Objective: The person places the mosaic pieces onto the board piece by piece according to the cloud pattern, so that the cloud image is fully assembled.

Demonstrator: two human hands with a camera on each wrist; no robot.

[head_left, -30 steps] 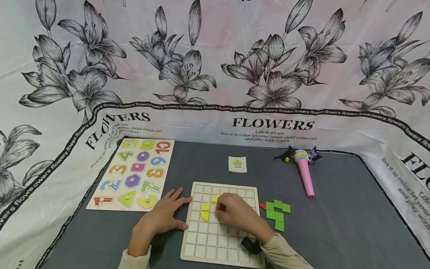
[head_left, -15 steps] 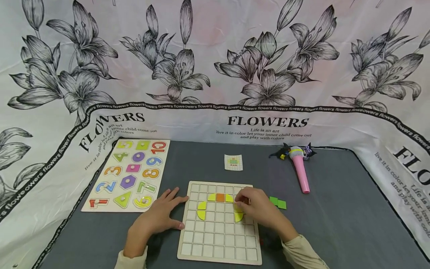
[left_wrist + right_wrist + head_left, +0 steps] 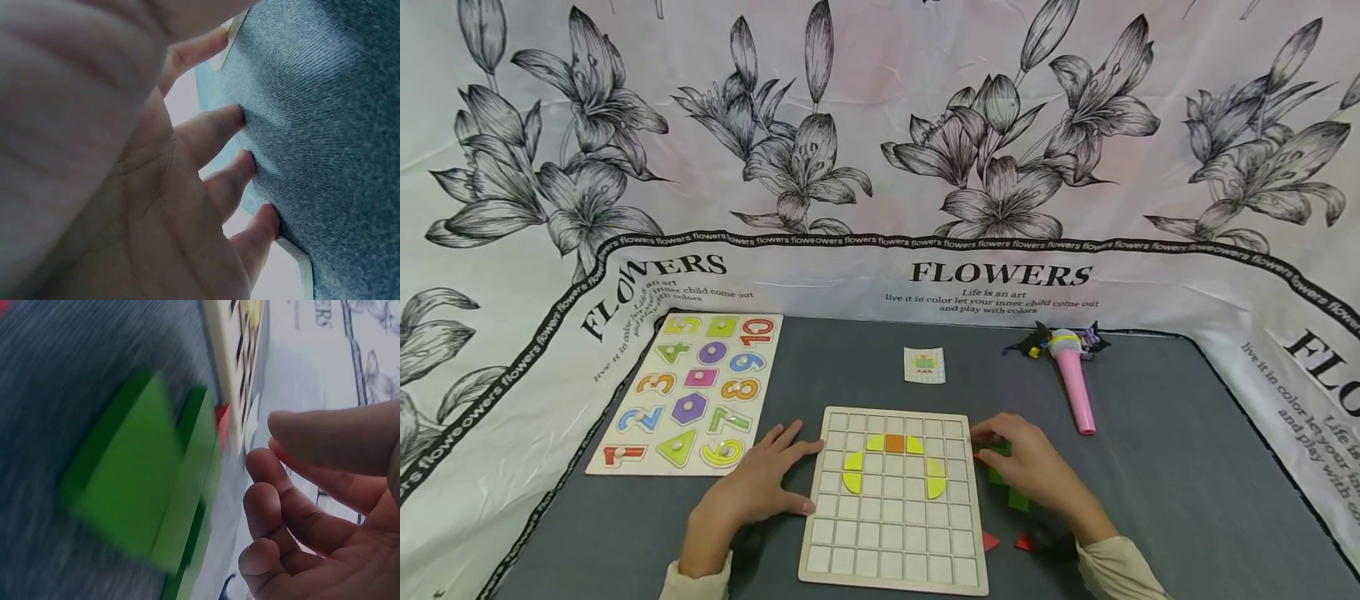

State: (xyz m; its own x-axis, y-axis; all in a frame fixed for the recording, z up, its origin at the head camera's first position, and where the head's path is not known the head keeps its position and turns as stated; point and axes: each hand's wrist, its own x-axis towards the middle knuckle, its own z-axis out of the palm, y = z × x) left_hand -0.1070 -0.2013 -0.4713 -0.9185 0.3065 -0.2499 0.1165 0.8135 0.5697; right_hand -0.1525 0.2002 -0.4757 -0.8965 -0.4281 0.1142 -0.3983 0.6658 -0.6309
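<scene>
A wooden grid board [image 3: 895, 533] lies on the grey table, with yellow quarter-round pieces [image 3: 852, 472] and an orange square [image 3: 894, 443] set in an arc near its top. My left hand [image 3: 763, 483] rests flat beside the board's left edge, its fingertips [image 3: 240, 165] pressing the cloth. My right hand [image 3: 1030, 471] hovers just right of the board over green square pieces [image 3: 1018, 499]. In the right wrist view its fingers [image 3: 281, 506] are loosely curled and hold nothing, close to the blurred green squares [image 3: 137, 481].
Two red triangles [image 3: 990, 542] lie by my right wrist. A small pattern card [image 3: 924, 365] and a pink toy microphone [image 3: 1072, 383] lie farther back. A number puzzle board [image 3: 692, 392] sits at the left. Flower-printed cloth walls surround the table.
My right hand left the board and moved right to the green squares. An orange square and more yellow pieces now show on the board. The left hand stayed put.
</scene>
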